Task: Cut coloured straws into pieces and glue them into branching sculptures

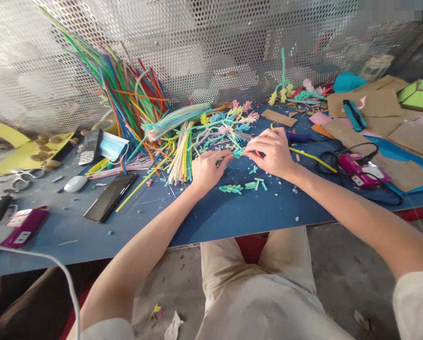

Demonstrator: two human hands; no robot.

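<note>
My left hand point(211, 170) and right hand point(268, 151) pinch a short, fuzzy teal chenille piece point(237, 153) above the blue surface point(278, 208), its long axis apparently crosswise. Neither is clearly nearer; both forearms angle inward to it. Loose mint-green fuzzy cut lengths point(232, 189) lie bodyward of it. Whether my right palm holds more, I cannot tell.

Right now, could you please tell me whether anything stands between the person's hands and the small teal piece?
Nothing visible does: the fingertips of the left hand and right hand meet at the teal piece. The loose teal cuttings lie nearer the person, out of the way.
</note>
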